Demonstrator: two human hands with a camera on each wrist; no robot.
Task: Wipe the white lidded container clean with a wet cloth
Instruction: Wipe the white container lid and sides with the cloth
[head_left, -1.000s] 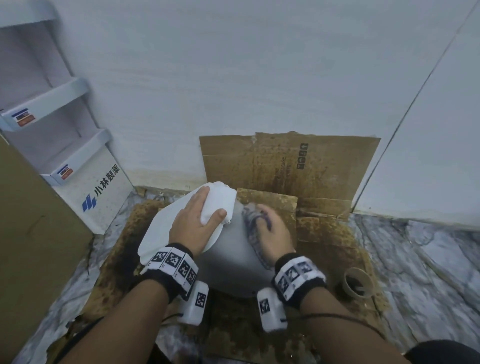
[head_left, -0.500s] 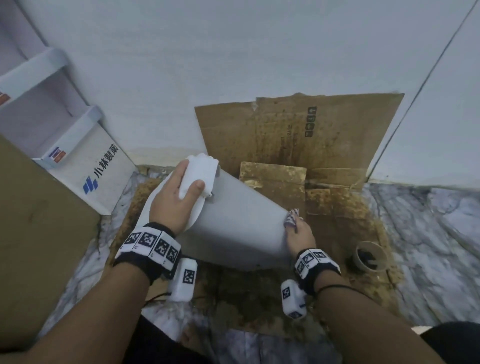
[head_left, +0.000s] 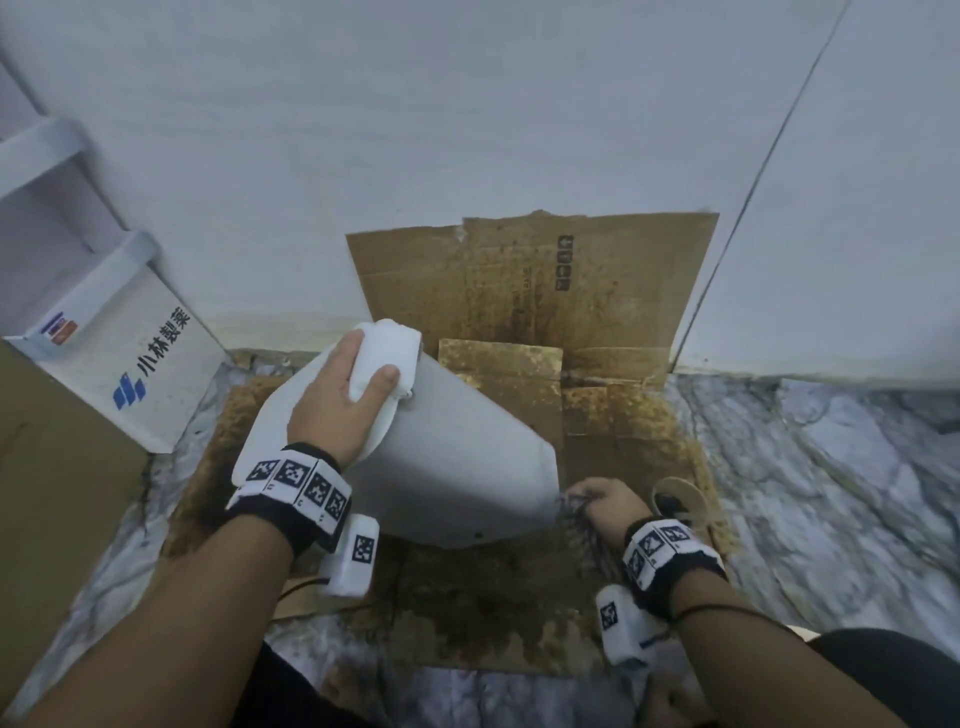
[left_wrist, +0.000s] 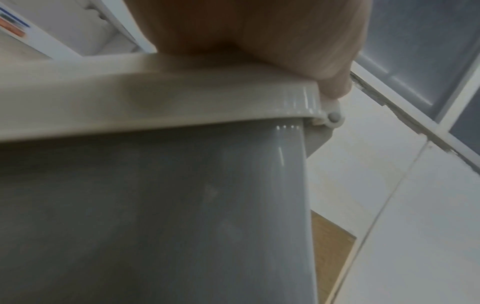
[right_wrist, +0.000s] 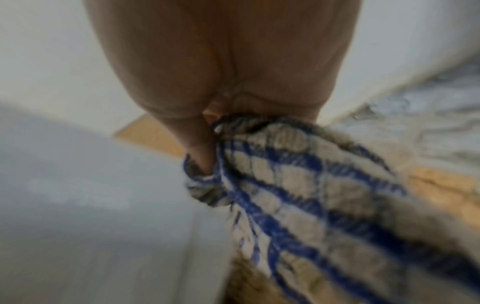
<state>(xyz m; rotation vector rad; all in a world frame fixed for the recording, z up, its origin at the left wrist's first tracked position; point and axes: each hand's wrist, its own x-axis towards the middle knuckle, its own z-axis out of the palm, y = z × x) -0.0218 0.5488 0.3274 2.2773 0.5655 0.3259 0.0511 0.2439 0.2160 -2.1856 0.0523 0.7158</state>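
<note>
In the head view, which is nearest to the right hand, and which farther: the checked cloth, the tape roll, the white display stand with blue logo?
From the right hand:
1. Checked cloth, gripped in that hand, at the container's lower corner.
2. Tape roll, just to its right on the cardboard.
3. White display stand, far left by the wall.

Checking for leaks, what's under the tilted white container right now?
Under the white container lies stained brown cardboard on the marble floor. The patch directly beneath the container's base is covered, so any leak there cannot be seen.
</note>
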